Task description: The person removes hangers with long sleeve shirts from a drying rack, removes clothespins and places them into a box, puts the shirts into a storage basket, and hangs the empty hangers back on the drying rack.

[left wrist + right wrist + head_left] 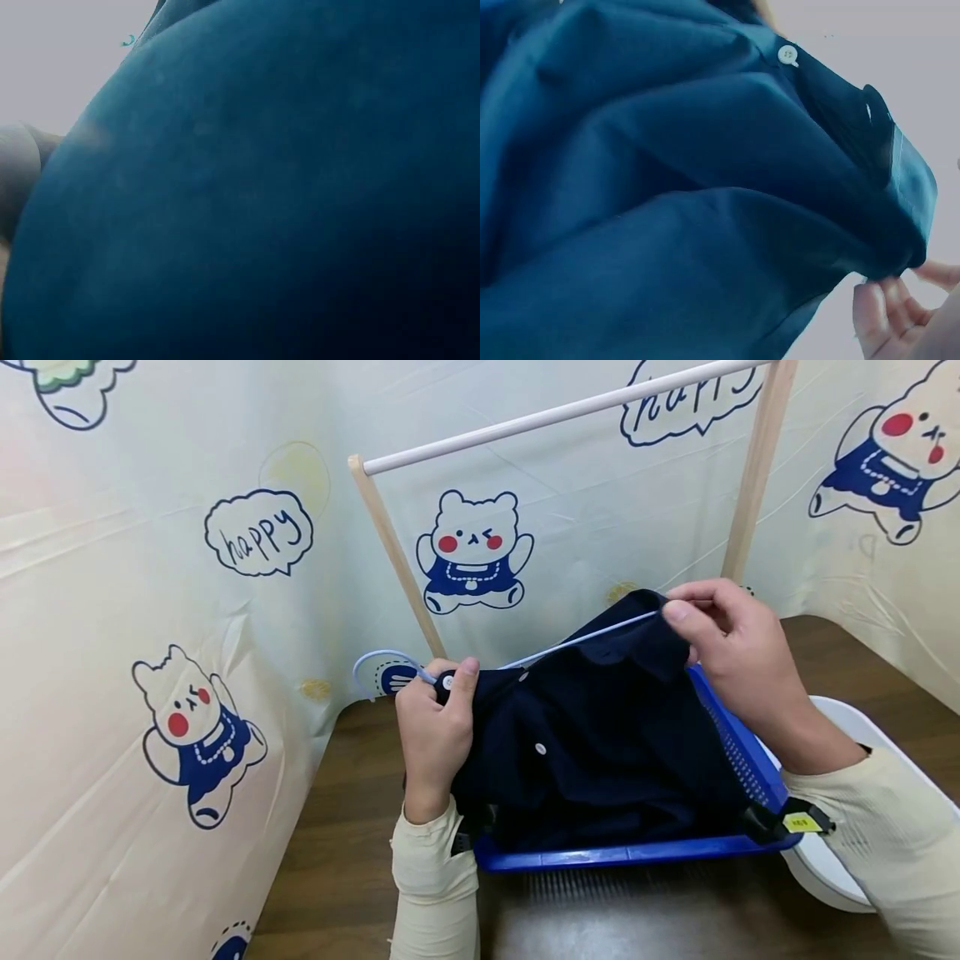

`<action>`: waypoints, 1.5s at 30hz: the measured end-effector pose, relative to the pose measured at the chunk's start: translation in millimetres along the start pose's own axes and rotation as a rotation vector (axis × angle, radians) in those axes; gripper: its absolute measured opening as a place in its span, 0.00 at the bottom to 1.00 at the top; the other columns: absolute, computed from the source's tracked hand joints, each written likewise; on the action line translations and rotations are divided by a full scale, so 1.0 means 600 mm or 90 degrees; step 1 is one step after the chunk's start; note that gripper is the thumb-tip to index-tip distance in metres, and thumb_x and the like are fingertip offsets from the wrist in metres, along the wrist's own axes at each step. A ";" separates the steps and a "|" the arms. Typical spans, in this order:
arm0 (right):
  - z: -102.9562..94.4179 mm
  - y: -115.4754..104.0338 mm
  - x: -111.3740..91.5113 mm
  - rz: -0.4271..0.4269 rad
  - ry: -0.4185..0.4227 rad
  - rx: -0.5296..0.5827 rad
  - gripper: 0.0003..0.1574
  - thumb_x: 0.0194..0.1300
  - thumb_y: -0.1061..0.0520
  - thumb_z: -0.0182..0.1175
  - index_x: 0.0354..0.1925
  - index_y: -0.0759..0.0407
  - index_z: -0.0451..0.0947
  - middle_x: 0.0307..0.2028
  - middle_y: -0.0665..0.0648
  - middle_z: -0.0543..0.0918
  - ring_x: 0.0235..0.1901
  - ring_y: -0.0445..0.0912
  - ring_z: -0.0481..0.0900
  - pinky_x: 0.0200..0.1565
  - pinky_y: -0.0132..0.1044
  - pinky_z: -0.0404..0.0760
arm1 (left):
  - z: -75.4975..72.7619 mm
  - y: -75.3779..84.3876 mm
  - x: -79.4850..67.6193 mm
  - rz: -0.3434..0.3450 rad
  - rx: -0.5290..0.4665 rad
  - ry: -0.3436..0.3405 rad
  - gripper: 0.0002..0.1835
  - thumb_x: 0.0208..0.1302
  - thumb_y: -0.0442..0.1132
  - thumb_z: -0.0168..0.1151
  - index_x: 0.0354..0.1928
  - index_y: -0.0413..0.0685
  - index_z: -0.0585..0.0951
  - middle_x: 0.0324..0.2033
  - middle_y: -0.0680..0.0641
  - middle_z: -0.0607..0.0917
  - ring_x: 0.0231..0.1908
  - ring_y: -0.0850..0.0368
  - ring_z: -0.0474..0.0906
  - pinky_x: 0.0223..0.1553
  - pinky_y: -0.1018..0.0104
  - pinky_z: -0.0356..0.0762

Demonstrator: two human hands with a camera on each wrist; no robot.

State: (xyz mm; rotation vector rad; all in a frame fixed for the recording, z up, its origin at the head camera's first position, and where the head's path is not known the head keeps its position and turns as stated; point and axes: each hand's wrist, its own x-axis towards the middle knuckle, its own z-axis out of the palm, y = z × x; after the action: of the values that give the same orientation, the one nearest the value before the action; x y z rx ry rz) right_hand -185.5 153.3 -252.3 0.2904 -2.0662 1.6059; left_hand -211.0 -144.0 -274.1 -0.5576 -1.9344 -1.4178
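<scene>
A dark navy shirt [600, 727] with white buttons is held up over a blue basket [570, 858]. My left hand [435, 727] grips the shirt near a button, thumb up, beside the curved hook of a light blue hanger [600, 633]. The hanger's thin bar runs across the shirt's top toward my right hand [738, 652], which pinches the cloth at the bar's far end. Cloth hides the rest of the hanger. In the left wrist view, dark cloth [247, 187] fills most of the picture. The right wrist view has fingers pinching the shirt's edge at lower right.
Behind the basket stands a wooden rack with a white rail [555, 415]. A white tub [832, 868] sits right of the basket, partly behind the right forearm. Everything rests on a brown wooden table [337, 860], with a printed curtain [300, 610] around it.
</scene>
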 end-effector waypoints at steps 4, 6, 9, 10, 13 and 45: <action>-0.006 -0.008 0.009 0.053 -0.020 -0.167 0.25 0.73 0.38 0.58 0.52 0.56 0.80 0.44 0.53 0.79 0.41 0.47 0.72 0.39 0.35 0.71 | 0.008 0.006 -0.003 0.063 0.030 0.002 0.15 0.71 0.40 0.65 0.27 0.39 0.83 0.17 0.50 0.76 0.20 0.57 0.71 0.20 0.68 0.63; -0.010 -0.008 0.010 0.073 -0.022 -0.179 0.25 0.72 0.38 0.58 0.50 0.57 0.81 0.42 0.55 0.80 0.38 0.48 0.74 0.39 0.36 0.71 | 0.012 0.008 -0.005 0.095 0.045 -0.001 0.14 0.71 0.40 0.64 0.27 0.38 0.84 0.18 0.50 0.76 0.19 0.57 0.70 0.20 0.68 0.63; -0.017 -0.005 0.008 0.088 -0.026 -0.176 0.22 0.73 0.42 0.58 0.50 0.57 0.83 0.38 0.55 0.81 0.31 0.48 0.77 0.34 0.34 0.74 | 0.015 0.011 -0.007 0.129 0.063 -0.004 0.14 0.71 0.40 0.64 0.29 0.37 0.84 0.19 0.48 0.78 0.21 0.57 0.71 0.23 0.66 0.65; -0.019 -0.004 0.007 0.090 -0.026 -0.177 0.21 0.74 0.43 0.57 0.50 0.56 0.83 0.36 0.55 0.81 0.28 0.47 0.78 0.30 0.35 0.75 | 0.016 0.011 -0.007 0.134 0.066 -0.003 0.14 0.71 0.39 0.64 0.29 0.37 0.84 0.20 0.48 0.79 0.22 0.57 0.72 0.24 0.65 0.65; -0.024 -0.002 0.006 0.092 -0.022 -0.184 0.19 0.74 0.46 0.56 0.50 0.55 0.84 0.31 0.55 0.81 0.25 0.46 0.79 0.22 0.38 0.73 | 0.018 0.012 -0.008 0.140 0.065 0.002 0.13 0.70 0.39 0.64 0.29 0.37 0.84 0.20 0.48 0.79 0.22 0.56 0.72 0.24 0.65 0.66; -0.024 0.009 0.023 0.153 -0.034 0.046 0.07 0.73 0.64 0.48 0.44 0.66 0.71 0.29 0.53 0.84 0.21 0.47 0.83 0.19 0.33 0.76 | 0.021 0.008 -0.007 0.118 -0.007 0.055 0.11 0.68 0.36 0.67 0.28 0.36 0.83 0.19 0.48 0.78 0.20 0.55 0.71 0.21 0.68 0.63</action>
State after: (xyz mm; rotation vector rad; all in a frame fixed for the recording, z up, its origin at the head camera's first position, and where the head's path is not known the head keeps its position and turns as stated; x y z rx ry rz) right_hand -196.3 170.4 -247.5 0.1141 -2.1534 1.8350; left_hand -208.0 -130.3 -276.6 -0.6519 -1.7595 -1.3150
